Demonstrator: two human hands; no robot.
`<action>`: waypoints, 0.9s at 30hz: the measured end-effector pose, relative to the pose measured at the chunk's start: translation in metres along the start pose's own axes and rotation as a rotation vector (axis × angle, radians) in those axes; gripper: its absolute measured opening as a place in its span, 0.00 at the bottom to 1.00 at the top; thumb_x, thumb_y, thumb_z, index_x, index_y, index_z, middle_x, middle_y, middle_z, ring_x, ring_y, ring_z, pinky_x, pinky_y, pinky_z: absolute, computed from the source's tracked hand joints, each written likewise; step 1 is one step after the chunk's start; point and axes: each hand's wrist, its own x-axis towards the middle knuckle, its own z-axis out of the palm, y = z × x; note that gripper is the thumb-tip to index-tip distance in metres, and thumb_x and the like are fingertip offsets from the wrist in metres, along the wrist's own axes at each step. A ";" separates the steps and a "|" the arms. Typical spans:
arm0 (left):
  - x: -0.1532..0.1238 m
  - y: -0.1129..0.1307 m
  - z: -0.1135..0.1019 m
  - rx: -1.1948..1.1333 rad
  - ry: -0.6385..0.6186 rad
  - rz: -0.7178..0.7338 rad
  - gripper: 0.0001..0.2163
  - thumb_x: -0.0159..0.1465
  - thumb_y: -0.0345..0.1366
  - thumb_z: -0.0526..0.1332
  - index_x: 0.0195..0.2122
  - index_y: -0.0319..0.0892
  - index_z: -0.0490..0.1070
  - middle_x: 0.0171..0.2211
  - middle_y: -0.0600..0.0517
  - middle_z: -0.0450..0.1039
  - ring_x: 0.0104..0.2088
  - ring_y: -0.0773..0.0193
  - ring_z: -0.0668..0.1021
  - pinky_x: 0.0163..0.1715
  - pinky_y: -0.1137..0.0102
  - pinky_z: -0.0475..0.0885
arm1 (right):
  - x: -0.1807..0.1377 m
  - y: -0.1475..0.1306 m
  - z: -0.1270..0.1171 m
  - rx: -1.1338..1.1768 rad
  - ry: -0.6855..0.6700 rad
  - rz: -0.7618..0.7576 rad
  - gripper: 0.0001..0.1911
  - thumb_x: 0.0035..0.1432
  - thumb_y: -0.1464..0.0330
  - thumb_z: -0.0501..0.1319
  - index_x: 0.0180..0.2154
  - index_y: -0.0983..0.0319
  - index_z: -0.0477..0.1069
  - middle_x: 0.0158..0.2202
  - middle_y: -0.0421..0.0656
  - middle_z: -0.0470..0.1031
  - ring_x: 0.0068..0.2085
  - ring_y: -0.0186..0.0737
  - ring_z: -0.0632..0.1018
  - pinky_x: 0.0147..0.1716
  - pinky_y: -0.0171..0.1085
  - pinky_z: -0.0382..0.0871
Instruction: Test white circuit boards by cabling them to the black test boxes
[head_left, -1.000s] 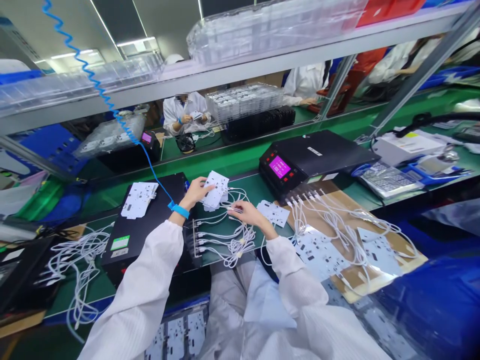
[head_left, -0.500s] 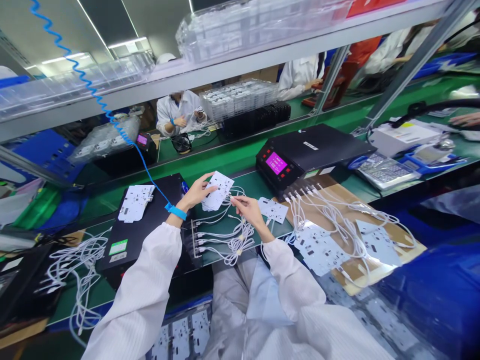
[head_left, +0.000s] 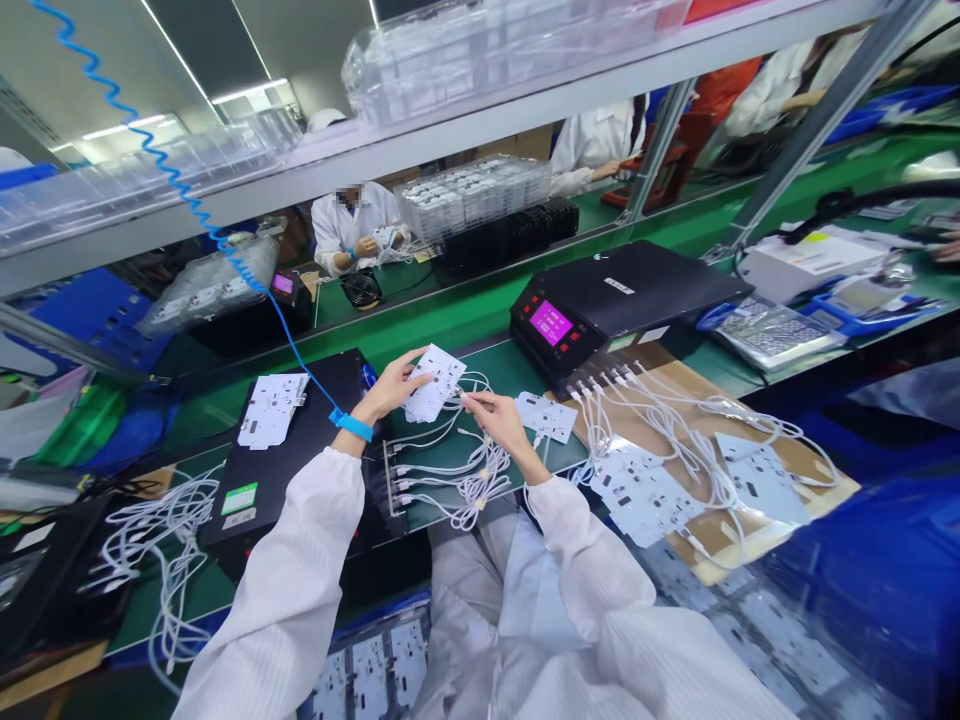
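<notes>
My left hand (head_left: 390,387) grips a white circuit board (head_left: 433,382) and holds it tilted above the green bench. A blue wrist strap (head_left: 352,424) with a coiled blue cord (head_left: 225,240) circles that wrist. My right hand (head_left: 491,413) pinches the plug end of a white cable (head_left: 463,400) right at the board's lower right edge. Below my hands, a bundle of white cables (head_left: 469,480) runs from the black box's ports (head_left: 391,480).
A black box (head_left: 285,470) with another white board (head_left: 271,410) on top sits at my left. A black tester with a pink screen (head_left: 551,323) stands at the right, its cables spread over boards (head_left: 645,495) on cardboard. A loose board (head_left: 546,416) lies nearby. People in white coats work across the bench.
My right hand has lifted from the cable bundle to the board's edge, carrying a cable plug. My left hand has raised the board slightly.
</notes>
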 end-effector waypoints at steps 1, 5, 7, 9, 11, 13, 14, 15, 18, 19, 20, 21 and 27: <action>0.000 0.000 0.000 0.002 -0.005 0.002 0.40 0.58 0.47 0.72 0.70 0.42 0.62 0.48 0.42 0.81 0.44 0.53 0.83 0.42 0.64 0.78 | 0.000 0.000 -0.001 -0.007 -0.013 0.003 0.27 0.52 0.46 0.69 0.40 0.63 0.84 0.25 0.42 0.77 0.20 0.31 0.64 0.17 0.33 0.58; 0.001 -0.002 -0.001 0.017 -0.026 0.002 0.41 0.58 0.47 0.71 0.70 0.41 0.61 0.47 0.41 0.81 0.43 0.52 0.83 0.41 0.64 0.78 | -0.002 -0.004 -0.003 -0.055 -0.035 -0.011 0.27 0.53 0.47 0.69 0.40 0.64 0.83 0.27 0.44 0.78 0.22 0.34 0.69 0.19 0.33 0.60; 0.001 -0.003 -0.001 0.026 -0.034 -0.005 0.41 0.58 0.48 0.71 0.70 0.41 0.61 0.46 0.41 0.81 0.41 0.53 0.83 0.38 0.64 0.78 | -0.003 -0.006 -0.004 -0.082 -0.046 -0.032 0.26 0.54 0.48 0.68 0.40 0.64 0.83 0.30 0.46 0.80 0.26 0.37 0.73 0.21 0.34 0.63; 0.001 -0.003 -0.002 0.032 -0.045 -0.015 0.40 0.58 0.48 0.71 0.69 0.41 0.61 0.44 0.42 0.81 0.39 0.54 0.83 0.36 0.66 0.77 | -0.003 -0.007 -0.004 -0.100 -0.058 -0.045 0.25 0.55 0.49 0.68 0.40 0.64 0.84 0.32 0.47 0.82 0.29 0.39 0.76 0.23 0.34 0.66; 0.001 -0.004 -0.002 0.037 -0.051 -0.024 0.39 0.58 0.48 0.71 0.69 0.41 0.61 0.44 0.43 0.81 0.38 0.55 0.83 0.34 0.67 0.77 | -0.003 -0.006 -0.004 -0.116 -0.057 -0.052 0.25 0.56 0.48 0.67 0.40 0.64 0.84 0.32 0.47 0.82 0.30 0.41 0.78 0.25 0.35 0.68; 0.001 -0.005 -0.002 0.044 -0.049 -0.032 0.38 0.58 0.47 0.71 0.67 0.41 0.61 0.43 0.44 0.81 0.37 0.57 0.82 0.33 0.69 0.76 | -0.002 -0.004 -0.004 -0.140 -0.051 -0.062 0.25 0.57 0.49 0.67 0.41 0.64 0.84 0.32 0.47 0.82 0.31 0.41 0.78 0.27 0.35 0.70; 0.001 -0.006 -0.002 0.048 -0.047 -0.035 0.37 0.58 0.47 0.71 0.66 0.42 0.61 0.43 0.44 0.81 0.37 0.57 0.82 0.33 0.69 0.76 | -0.002 -0.002 -0.004 -0.157 -0.051 -0.074 0.24 0.58 0.49 0.66 0.41 0.64 0.84 0.32 0.46 0.82 0.31 0.41 0.78 0.28 0.35 0.70; 0.002 -0.007 -0.002 0.052 -0.045 -0.039 0.36 0.58 0.46 0.71 0.65 0.42 0.62 0.44 0.45 0.80 0.37 0.58 0.82 0.33 0.70 0.76 | -0.003 -0.001 -0.003 -0.174 -0.053 -0.091 0.24 0.58 0.49 0.66 0.41 0.63 0.84 0.32 0.46 0.83 0.32 0.41 0.78 0.29 0.35 0.71; 0.002 -0.012 -0.002 0.061 -0.047 -0.056 0.33 0.58 0.45 0.71 0.62 0.43 0.63 0.46 0.44 0.80 0.39 0.57 0.82 0.34 0.69 0.77 | -0.003 0.003 -0.003 -0.210 -0.056 -0.143 0.22 0.60 0.50 0.65 0.40 0.62 0.84 0.34 0.46 0.83 0.32 0.41 0.79 0.31 0.35 0.71; 0.003 -0.014 -0.002 0.066 -0.049 -0.063 0.32 0.58 0.46 0.71 0.61 0.43 0.63 0.46 0.44 0.80 0.39 0.57 0.82 0.34 0.68 0.77 | -0.003 0.003 -0.003 -0.218 -0.055 -0.151 0.22 0.60 0.50 0.65 0.40 0.62 0.84 0.33 0.46 0.83 0.31 0.40 0.78 0.30 0.35 0.70; 0.003 -0.017 -0.002 0.071 -0.051 -0.069 0.31 0.59 0.46 0.70 0.60 0.42 0.63 0.45 0.43 0.80 0.38 0.57 0.82 0.34 0.68 0.77 | -0.003 0.003 -0.003 -0.225 -0.057 -0.153 0.23 0.61 0.49 0.65 0.40 0.62 0.84 0.33 0.46 0.83 0.30 0.40 0.78 0.30 0.35 0.70; 0.004 -0.019 -0.003 0.076 -0.054 -0.075 0.31 0.59 0.46 0.70 0.59 0.41 0.63 0.45 0.44 0.80 0.38 0.57 0.82 0.34 0.67 0.77 | -0.003 0.003 -0.003 -0.231 -0.060 -0.151 0.23 0.61 0.49 0.64 0.40 0.62 0.84 0.32 0.45 0.83 0.29 0.39 0.77 0.29 0.35 0.69; 0.005 -0.029 -0.004 0.096 -0.081 -0.061 0.27 0.59 0.47 0.70 0.55 0.41 0.65 0.49 0.44 0.77 0.48 0.55 0.80 0.47 0.62 0.77 | -0.001 0.007 -0.001 -0.276 -0.074 -0.192 0.20 0.62 0.51 0.64 0.39 0.60 0.85 0.36 0.46 0.84 0.34 0.41 0.79 0.34 0.36 0.71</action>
